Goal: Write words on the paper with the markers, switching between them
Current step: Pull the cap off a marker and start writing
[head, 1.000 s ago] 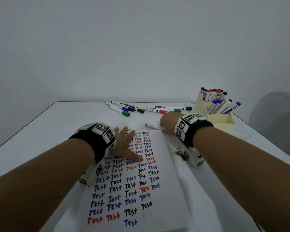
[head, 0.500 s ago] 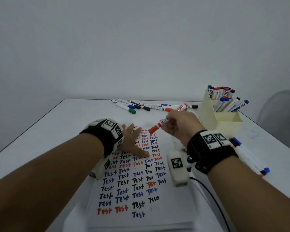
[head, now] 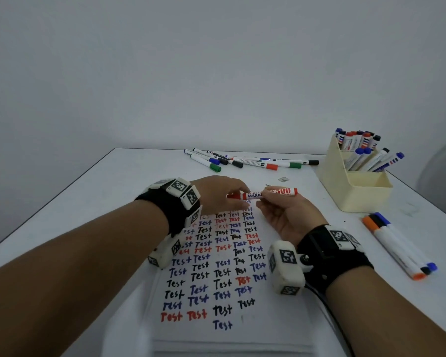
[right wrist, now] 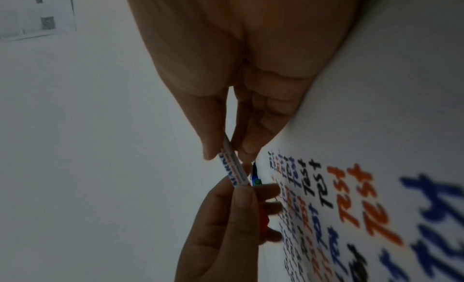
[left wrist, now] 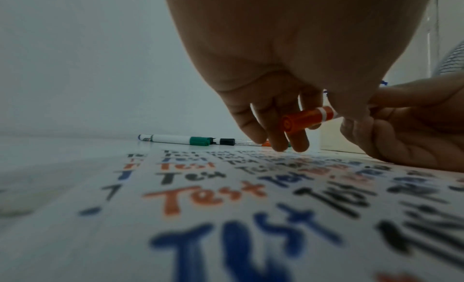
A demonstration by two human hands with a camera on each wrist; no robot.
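Both hands on a red whiteboard marker, likely about to uncap it.

The red whiteboard marker (head: 265, 195) is held level just above the far end of the paper (head: 216, 279). The right hand (head: 289, 217), palm up, pinches its barrel between thumb and fingers, while the left hand (head: 216, 195) curls its fingers round the cap end, a two-handed hold that suits pulling the cap off before writing. The paper, covered in rows of "Test", lies on the worktop (head: 88, 202). Right of the paper, a cream holder (head: 355, 184) has capped markers standing in its back compartment and leaning in its front one. Loose markers (head: 242, 161) lie beyond the paper.
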